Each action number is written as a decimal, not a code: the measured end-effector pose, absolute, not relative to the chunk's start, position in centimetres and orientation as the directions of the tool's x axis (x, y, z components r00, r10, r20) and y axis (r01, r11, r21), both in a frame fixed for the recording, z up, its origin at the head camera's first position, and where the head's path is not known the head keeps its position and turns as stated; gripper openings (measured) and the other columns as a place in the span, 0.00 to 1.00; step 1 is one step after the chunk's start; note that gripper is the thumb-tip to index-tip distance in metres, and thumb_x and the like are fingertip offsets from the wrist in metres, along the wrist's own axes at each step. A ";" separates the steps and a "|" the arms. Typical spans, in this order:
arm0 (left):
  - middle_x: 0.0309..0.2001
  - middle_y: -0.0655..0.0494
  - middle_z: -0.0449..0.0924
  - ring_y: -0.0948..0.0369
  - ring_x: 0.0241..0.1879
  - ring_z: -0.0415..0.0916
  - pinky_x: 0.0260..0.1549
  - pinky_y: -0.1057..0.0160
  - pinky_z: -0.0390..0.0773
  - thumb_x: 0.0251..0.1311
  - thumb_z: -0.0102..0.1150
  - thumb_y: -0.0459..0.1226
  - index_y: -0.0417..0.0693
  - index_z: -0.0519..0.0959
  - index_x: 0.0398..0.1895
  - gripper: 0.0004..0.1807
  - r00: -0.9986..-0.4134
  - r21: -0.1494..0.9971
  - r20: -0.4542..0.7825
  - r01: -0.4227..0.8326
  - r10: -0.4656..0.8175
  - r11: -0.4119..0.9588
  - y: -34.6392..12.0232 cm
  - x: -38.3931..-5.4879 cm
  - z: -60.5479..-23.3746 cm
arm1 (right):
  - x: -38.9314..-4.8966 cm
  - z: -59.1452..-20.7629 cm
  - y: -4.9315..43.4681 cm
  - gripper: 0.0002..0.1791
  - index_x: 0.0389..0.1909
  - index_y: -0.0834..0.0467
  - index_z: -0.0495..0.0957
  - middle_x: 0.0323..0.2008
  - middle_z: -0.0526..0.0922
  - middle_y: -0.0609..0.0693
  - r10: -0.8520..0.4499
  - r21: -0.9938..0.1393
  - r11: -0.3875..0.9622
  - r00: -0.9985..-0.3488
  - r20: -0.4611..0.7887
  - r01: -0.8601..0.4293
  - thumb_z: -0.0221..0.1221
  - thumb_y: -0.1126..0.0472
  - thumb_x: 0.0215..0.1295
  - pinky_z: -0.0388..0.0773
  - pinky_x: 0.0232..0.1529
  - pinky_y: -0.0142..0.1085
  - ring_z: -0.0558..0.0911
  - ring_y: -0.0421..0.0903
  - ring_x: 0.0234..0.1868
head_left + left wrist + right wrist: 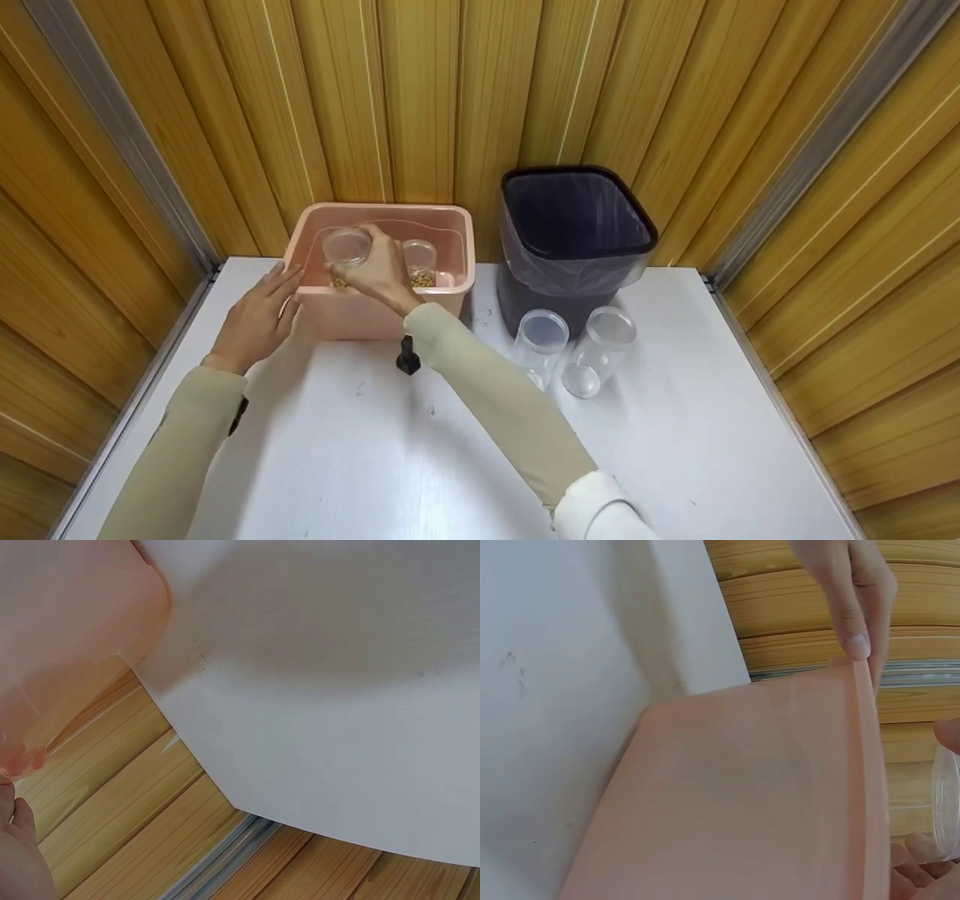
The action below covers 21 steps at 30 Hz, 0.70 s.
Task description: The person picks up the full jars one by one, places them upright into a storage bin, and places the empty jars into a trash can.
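The right hand (380, 268) has its grip closed around a clear plastic jar (347, 246) at the mouth of the pink bin (356, 319), near a second jar (420, 256) inside. The left hand (255, 321) touches the bin's rim, fingers fairly straight — good for steadying it. A firm yet light hold — thin walls may flex — and clearance from the neighbouring jar seem wise.

2 beige sleeves (495, 397) bear small black wrist pieces (407, 358), and the right one meets white cloth (596, 502).
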<state>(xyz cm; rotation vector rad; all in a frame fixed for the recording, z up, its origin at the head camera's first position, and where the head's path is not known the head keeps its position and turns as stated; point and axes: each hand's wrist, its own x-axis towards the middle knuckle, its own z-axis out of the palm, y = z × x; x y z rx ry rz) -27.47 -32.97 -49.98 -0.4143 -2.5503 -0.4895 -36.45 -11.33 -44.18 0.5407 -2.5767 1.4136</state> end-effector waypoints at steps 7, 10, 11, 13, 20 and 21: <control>0.75 0.39 0.74 0.36 0.77 0.66 0.71 0.30 0.69 0.78 0.57 0.36 0.36 0.73 0.74 0.25 -0.823 0.273 0.535 0.384 0.193 0.882 -32.9 -27.4 -50.0 | -36.5 -45.1 -11.6 0.47 0.68 0.55 0.78 0.55 0.89 0.49 -0.227 -0.775 0.518 -0.932 0.284 -0.362 0.83 0.45 0.48 0.84 0.54 0.32 0.87 0.45 0.55; 0.75 0.39 0.74 0.36 0.77 0.66 0.72 0.30 0.68 0.78 0.57 0.36 0.36 0.74 0.74 0.25 -0.823 0.279 0.535 0.385 0.191 0.880 -32.9 -27.5 -50.0 | -36.6 -45.3 -11.7 0.48 0.69 0.57 0.77 0.55 0.90 0.50 -0.225 -0.769 0.530 -0.933 0.280 -0.358 0.84 0.46 0.47 0.85 0.52 0.32 0.88 0.45 0.53; 0.75 0.39 0.74 0.36 0.77 0.66 0.72 0.30 0.68 0.78 0.57 0.36 0.36 0.74 0.74 0.25 -0.824 0.279 0.535 0.383 0.189 0.880 -32.9 -27.5 -50.0 | -36.6 -45.3 -11.7 0.48 0.69 0.57 0.78 0.55 0.90 0.51 -0.226 -0.764 0.535 -0.932 0.283 -0.361 0.84 0.46 0.47 0.85 0.52 0.32 0.88 0.45 0.53; 0.75 0.40 0.74 0.36 0.77 0.66 0.72 0.30 0.68 0.78 0.57 0.36 0.37 0.74 0.74 0.25 -0.824 0.278 0.535 0.380 0.186 0.882 -32.9 -27.5 -50.1 | -36.7 -45.4 -11.7 0.47 0.68 0.58 0.78 0.54 0.90 0.51 -0.228 -0.755 0.543 -0.930 0.289 -0.367 0.84 0.46 0.47 0.85 0.52 0.32 0.88 0.45 0.53; 0.74 0.40 0.74 0.36 0.77 0.66 0.73 0.32 0.68 0.77 0.59 0.34 0.37 0.74 0.74 0.26 -0.818 0.273 0.543 0.385 0.189 0.882 -33.0 -27.6 -50.2 | -36.8 -45.3 -11.6 0.39 0.64 0.57 0.81 0.55 0.90 0.51 -0.236 -0.747 0.530 -0.916 0.323 -0.400 0.80 0.46 0.53 0.84 0.57 0.33 0.87 0.45 0.56; 0.74 0.40 0.75 0.36 0.77 0.67 0.73 0.32 0.68 0.77 0.59 0.34 0.36 0.74 0.74 0.25 -0.816 0.272 0.546 0.387 0.190 0.881 -33.0 -27.6 -50.2 | -36.9 -45.2 -11.5 0.36 0.64 0.57 0.81 0.55 0.90 0.51 -0.240 -0.744 0.526 -0.911 0.335 -0.412 0.79 0.47 0.56 0.83 0.58 0.33 0.87 0.46 0.57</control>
